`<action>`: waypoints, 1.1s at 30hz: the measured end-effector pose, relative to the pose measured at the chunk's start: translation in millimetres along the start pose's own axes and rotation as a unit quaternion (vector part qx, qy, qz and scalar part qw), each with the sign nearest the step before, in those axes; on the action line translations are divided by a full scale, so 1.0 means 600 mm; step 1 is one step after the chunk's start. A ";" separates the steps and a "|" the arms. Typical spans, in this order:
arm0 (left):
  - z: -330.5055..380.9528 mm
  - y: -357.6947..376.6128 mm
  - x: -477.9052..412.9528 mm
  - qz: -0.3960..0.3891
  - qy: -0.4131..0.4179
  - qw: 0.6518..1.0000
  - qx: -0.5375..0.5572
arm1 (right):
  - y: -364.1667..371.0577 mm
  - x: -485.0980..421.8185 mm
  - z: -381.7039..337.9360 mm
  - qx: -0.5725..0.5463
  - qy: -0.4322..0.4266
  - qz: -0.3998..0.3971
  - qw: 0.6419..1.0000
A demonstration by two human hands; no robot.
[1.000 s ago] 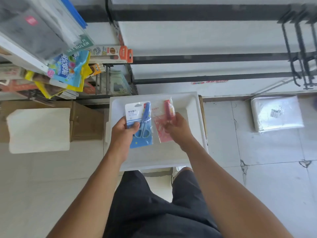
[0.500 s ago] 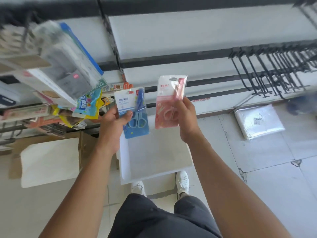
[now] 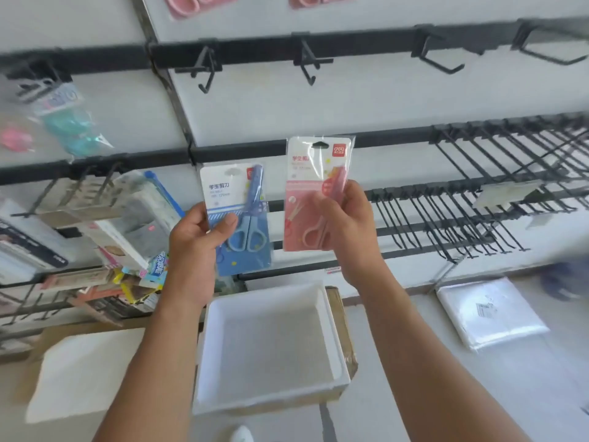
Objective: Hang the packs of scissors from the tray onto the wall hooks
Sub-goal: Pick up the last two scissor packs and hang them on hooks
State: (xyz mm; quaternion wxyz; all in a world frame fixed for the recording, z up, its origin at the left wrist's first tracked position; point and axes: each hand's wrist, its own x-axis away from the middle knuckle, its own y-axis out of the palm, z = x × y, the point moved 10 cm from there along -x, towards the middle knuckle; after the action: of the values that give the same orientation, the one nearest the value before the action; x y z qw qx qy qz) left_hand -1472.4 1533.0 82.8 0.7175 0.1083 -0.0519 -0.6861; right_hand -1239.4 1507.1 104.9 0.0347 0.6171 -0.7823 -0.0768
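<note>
My left hand [image 3: 194,247] grips a blue pack of scissors [image 3: 236,215] by its lower left side and holds it upright. A pink pack of scissors [image 3: 314,189] stands upright in my right hand [image 3: 347,224], slightly higher than the blue one. Both packs are raised in front of the wall, well above the white tray [image 3: 331,327], whose inside shows nothing. Bare black wall hooks [image 3: 307,63] stick out of the upper rail above the packs. Two pink packs [image 3: 197,1] hang at the very top edge.
Many bare black hooks [image 3: 478,193] fill the rails to the right. Hanging stationery packs [image 3: 134,215] crowd the left side. The tray rests on a cardboard box [image 3: 345,339]. A white foam sheet [image 3: 83,374] lies at the left, a plastic-wrapped bundle [image 3: 487,311] on the floor at the right.
Both hands lifted the two packs out of the tray and raised them toward the wall. The view tilted upward, bringing the upper hook rail into sight.
</note>
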 end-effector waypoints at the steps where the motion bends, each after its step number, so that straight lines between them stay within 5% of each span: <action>1: 0.018 0.024 0.013 0.005 0.013 1.000 0.016 | -0.016 0.001 -0.023 0.006 -0.011 -0.012 1.000; 7: 0.112 0.167 0.078 0.012 0.088 0.991 0.101 | -0.117 0.020 -0.164 0.004 -0.070 -0.062 0.996; 15: 0.243 0.265 0.089 0.000 0.163 0.970 0.182 | -0.181 0.008 -0.299 -0.042 -0.126 -0.024 0.991; 33: 0.357 0.475 -0.031 -0.033 0.254 0.966 0.031 | -0.319 -0.095 -0.445 -0.020 -0.194 0.097 0.976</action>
State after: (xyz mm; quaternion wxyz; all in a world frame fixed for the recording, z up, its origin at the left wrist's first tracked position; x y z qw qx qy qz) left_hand -1243.7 1543.6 356.8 0.6806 0.3030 0.1145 -0.6572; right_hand -1002.1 1498.4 339.2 -0.0979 0.5109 -0.8286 -0.2069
